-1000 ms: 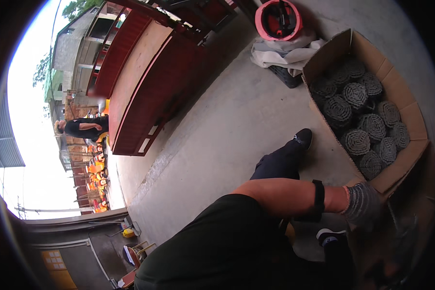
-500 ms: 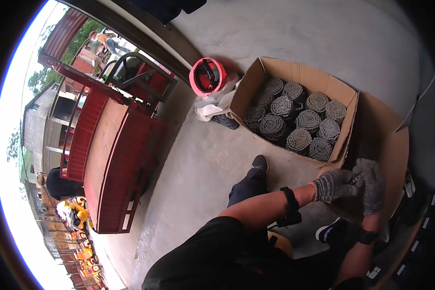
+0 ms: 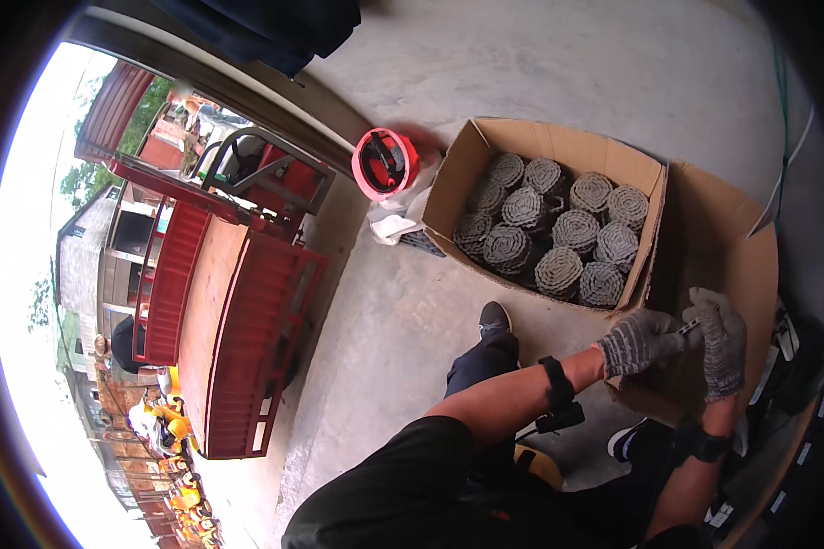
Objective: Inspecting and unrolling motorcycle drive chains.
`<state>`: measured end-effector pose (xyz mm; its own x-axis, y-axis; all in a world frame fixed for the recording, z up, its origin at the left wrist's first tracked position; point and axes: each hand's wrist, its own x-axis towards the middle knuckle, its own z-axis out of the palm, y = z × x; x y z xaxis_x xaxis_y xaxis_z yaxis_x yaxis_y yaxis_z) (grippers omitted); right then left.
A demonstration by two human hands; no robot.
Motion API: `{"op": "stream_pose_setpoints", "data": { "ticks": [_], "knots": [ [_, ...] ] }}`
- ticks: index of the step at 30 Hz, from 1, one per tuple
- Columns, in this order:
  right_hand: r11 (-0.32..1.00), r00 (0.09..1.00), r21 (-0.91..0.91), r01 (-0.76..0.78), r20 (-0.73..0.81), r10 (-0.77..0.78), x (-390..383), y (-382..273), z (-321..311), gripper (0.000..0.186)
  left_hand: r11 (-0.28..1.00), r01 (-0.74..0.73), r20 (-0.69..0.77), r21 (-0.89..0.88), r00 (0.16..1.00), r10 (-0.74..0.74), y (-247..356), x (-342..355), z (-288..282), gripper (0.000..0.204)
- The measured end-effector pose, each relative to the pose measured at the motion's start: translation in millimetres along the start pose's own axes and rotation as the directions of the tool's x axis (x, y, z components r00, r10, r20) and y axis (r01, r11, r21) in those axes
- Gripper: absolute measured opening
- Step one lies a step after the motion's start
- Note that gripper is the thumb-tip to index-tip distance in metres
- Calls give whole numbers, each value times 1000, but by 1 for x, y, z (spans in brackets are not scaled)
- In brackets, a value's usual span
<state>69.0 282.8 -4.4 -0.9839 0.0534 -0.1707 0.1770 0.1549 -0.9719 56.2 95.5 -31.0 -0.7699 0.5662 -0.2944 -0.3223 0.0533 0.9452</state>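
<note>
My left hand (image 3: pixel 642 342) and my right hand (image 3: pixel 722 342), both in grey knit gloves, are brought together above a cardboard box. Pinched between their fingertips is a small silvery metal piece (image 3: pixel 689 327) with dark spots along it, perhaps a short bit of chain; its exact kind is too small to tell. Left of the hands and beyond them, an open cardboard box (image 3: pixel 542 292) holds several tightly wound grey coils (image 3: pixel 576 230) standing on end, which look like rolled chain. A second open cardboard box (image 3: pixel 715 203) lies under my hands, its inside mostly in shadow.
A red hard hat (image 3: pixel 385 164) rests beside the coil box, near a white cloth (image 3: pixel 391 228). Over to the left stands a red cargo vehicle (image 3: pixel 238 339) with a flat bed. Dark objects (image 3: pixel 778 352) crowd the right edge. A yellow rounded thing (image 3: pixel 538 466) is by my legs.
The whole view has shifted slightly. My hands stay together, with the right fingers a little more upright, and the small metal piece shows more plainly between them.
</note>
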Motion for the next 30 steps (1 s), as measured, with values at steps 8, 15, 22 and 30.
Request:
{"op": "stream_pose_setpoints", "data": {
  "ticks": [8, 15, 22, 30],
  "knots": [
    [899, 964, -369, 237, -28, -265, 6, -3, -5, 32, 999, -15, 89, -50, 996, 19, 4, 23, -1, 23],
    [970, 982, -182, 163, 126, -142, 9, -5, -11, 29, 963, 99, 97, -252, 992, -77, 5, 28, -7, 19],
    [999, 991, -51, 17, 131, -10, 13, -3, -7, 30, 967, -93, 51, -238, 993, 108, 1, 18, -7, 15],
    [1000, 1000, 0, 10, -6, -10, 7, -5, -6, 27, 977, -197, -10, -82, 980, 197, -9, 24, -2, 26]
  ]
}}
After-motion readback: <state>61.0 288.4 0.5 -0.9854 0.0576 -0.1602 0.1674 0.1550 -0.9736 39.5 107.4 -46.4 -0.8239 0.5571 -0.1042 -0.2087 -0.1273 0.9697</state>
